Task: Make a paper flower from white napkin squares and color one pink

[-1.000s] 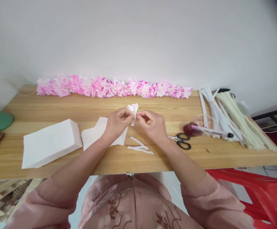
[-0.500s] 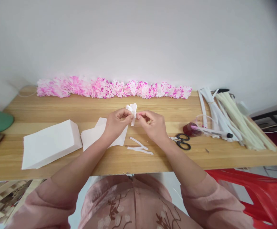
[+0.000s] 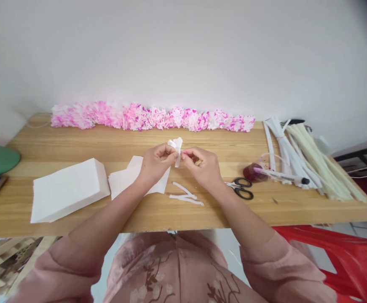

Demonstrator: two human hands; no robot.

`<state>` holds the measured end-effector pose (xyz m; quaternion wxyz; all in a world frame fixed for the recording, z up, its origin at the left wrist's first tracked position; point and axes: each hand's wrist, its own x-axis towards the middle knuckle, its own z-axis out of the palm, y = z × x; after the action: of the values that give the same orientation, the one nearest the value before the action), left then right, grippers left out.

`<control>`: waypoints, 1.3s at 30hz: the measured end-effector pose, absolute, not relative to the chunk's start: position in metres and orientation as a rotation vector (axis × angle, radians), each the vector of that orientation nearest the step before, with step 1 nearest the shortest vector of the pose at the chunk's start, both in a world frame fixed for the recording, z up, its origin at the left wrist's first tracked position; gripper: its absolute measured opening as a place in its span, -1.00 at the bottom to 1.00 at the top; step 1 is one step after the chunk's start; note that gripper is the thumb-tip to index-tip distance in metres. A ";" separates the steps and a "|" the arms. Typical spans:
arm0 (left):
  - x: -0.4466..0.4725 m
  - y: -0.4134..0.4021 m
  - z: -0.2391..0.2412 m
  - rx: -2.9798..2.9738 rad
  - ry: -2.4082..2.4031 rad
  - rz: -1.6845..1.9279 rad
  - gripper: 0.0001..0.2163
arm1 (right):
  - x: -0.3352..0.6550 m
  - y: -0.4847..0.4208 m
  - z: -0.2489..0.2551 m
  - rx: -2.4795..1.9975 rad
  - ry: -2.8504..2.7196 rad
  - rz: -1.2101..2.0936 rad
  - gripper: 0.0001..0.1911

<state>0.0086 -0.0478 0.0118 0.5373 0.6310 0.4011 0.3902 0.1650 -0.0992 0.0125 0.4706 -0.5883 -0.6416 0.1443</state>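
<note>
A: Okay, where's everything at, hands first?

B: Left hand (image 3: 158, 162) has the small white paper piece (image 3: 177, 144) pinched between thumb and index. Right hand (image 3: 204, 166) has thumb and finger pressed together at its right side; can't tell how much paper they've got. The piece is mid-table (image 3: 158, 216), just above the wood.

A: So what could go wrong?

B: Tearing, I reckon, if both pinches pull apart. It looks thin. If the left pinch slackens, the folds could pop loose too.

A: Anything in the way?

B: Right wrist's right beside the black-handled scissors (image 3: 234, 185), so an elbow-out move might knock them. Past those, toward the right edge, there's a dark red container (image 3: 253, 172). Tip that and you'd probably stain stuff. White strip bundle (image 3: 284, 147) sits near the far right corner.

A: Other side?

B: Paper stack (image 3: 68, 185) by the near left corner, loose sheets (image 3: 121, 179) partly behind the left forearm, so a sleeve could drag them. Pink-and-white ruffled garland (image 3: 151, 118) runs along the far edge, well clear.
</note>
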 end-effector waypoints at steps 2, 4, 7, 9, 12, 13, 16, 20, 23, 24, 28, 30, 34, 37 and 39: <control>0.009 -0.048 0.012 1.502 0.953 0.925 -0.88 | 0.165 -0.099 0.012 -1.450 -1.574 0.352 -0.85; 0.009 -0.048 0.012 1.489 0.941 0.926 -0.87 | 0.165 -0.099 0.012 -1.457 -1.576 0.355 -0.85; 0.010 -0.048 0.013 1.457 0.911 0.921 -0.85 | 0.165 -0.100 0.013 -1.450 -1.574 0.358 -0.84; 0.010 -0.048 0.013 1.447 0.895 0.912 -0.84 | 0.165 -0.100 0.012 -1.445 -1.575 0.360 -0.85; 0.009 -0.048 0.013 1.442 0.888 0.900 -0.84 | 0.165 -0.100 0.011 -1.446 -1.572 0.355 -0.85; 0.009 -0.048 0.012 1.438 0.888 0.901 -0.84 | 0.166 -0.099 0.011 -1.446 -1.569 0.353 -0.85; 0.009 -0.049 0.012 1.427 0.900 0.903 -0.85 | 0.166 -0.099 0.010 -1.451 -1.560 0.348 -0.84; 0.010 -0.048 0.012 1.440 0.900 0.910 -0.85 | 0.167 -0.099 0.010 -1.446 -1.576 0.340 -0.84; 0.009 -0.048 0.012 1.459 0.903 0.918 -0.85 | 0.167 -0.098 0.008 -1.426 -1.580 0.330 -0.85; 0.009 -0.048 0.012 1.462 0.908 0.916 -0.85 | 0.168 -0.098 0.008 -1.421 -1.580 0.326 -0.86; 0.009 -0.048 0.013 1.446 0.913 0.908 -0.84 | 0.168 -0.098 0.006 -1.414 -1.612 0.284 -0.87; 0.010 -0.048 0.013 1.437 0.910 0.904 -0.84 | 0.168 -0.098 0.006 -1.422 -1.634 0.250 -0.88; 0.010 -0.049 0.013 1.434 0.918 0.904 -0.84 | 0.168 -0.098 0.007 -1.413 -1.661 0.192 -0.88; 0.009 -0.049 0.013 1.501 0.945 0.898 -0.85 | 0.169 -0.098 0.006 -1.397 -1.714 0.131 -0.87; 0.008 -0.050 0.014 1.566 0.984 0.900 -0.86 | 0.170 -0.098 0.006 -1.384 -1.763 0.066 -0.84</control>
<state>0.0084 -0.0501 0.0136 0.5161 0.6521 0.4099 0.3747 0.1698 -0.0982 0.0058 0.4345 -0.5558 -0.7082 0.0264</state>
